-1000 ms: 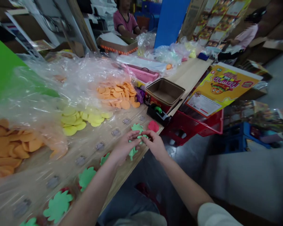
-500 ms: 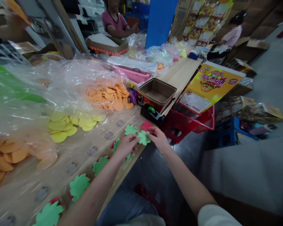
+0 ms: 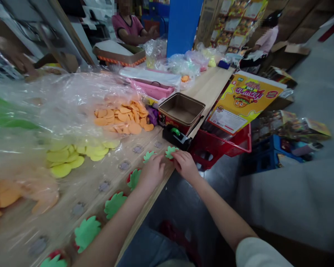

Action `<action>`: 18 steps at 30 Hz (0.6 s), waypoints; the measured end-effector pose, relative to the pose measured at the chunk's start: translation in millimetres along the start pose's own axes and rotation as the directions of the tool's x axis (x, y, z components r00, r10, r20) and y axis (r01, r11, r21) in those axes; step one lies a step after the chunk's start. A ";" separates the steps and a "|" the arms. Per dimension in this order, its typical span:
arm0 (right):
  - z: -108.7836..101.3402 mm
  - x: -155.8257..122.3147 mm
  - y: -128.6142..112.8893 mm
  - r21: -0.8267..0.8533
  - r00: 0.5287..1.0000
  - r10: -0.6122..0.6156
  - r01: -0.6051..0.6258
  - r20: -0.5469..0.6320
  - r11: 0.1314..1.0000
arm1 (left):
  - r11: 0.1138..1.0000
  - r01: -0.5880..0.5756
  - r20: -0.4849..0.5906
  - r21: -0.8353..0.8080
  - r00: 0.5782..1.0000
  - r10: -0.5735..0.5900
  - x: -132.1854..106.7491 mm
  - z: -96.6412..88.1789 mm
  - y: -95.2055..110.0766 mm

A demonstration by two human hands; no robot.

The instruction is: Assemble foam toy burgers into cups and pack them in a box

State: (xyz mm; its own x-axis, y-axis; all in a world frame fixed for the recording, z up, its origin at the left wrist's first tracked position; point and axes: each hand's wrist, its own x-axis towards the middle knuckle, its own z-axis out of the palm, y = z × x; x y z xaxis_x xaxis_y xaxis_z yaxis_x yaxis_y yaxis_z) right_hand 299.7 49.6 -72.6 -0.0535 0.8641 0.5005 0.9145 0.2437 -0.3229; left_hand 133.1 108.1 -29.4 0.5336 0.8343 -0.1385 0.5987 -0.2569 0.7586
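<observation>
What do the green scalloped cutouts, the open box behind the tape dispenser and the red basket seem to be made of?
Green scalloped cutouts: probably foam sheet, matt and evenly coloured; felt is possible.
Open box: likely metal, with a dull bronze-toned inside, rounded corners and thin rim.
Red basket: likely moulded plastic, smooth with a slight sheen and openings through its wall.

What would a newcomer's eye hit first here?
Probably the row of green scalloped pieces along the table edge, red showing under several, the right hand touching the rightmost. Next, the orange discs and yellow discs, heaped by clear plastic to the left. Then the yellow printed box at right, by the red basket.
</observation>
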 end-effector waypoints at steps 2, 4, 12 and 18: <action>-7.0 -7.8 2.1 -0.015 0.994 0.074 -0.075 -0.082 0.997 | 0.975 -0.117 0.041 0.188 0.993 0.111 1.7 4.6 3.4; -12.6 -12.5 4.0 -0.079 0.989 0.123 -0.129 -0.080 0.988 | 0.899 -0.217 0.108 0.380 0.976 0.190 1.8 10.0 6.4; -13.7 -14.1 4.5 -0.296 0.986 0.120 -0.081 0.117 0.952 | 0.797 -0.210 0.165 0.566 0.976 0.140 -4.1 19.5 16.1; -9.1 -0.9 1.6 -0.350 0.964 0.243 -0.193 0.106 0.917 | 0.849 -0.144 0.105 0.508 0.989 0.105 -2.9 27.6 29.7</action>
State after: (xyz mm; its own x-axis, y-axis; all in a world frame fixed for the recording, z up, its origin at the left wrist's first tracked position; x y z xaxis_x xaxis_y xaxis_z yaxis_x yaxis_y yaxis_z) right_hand 304.8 45.2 -66.2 0.1284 0.9392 0.3185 0.9890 -0.0976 -0.1111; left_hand 165.8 84.6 -24.0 0.6531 0.7470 -0.1244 0.7352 -0.5862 0.3404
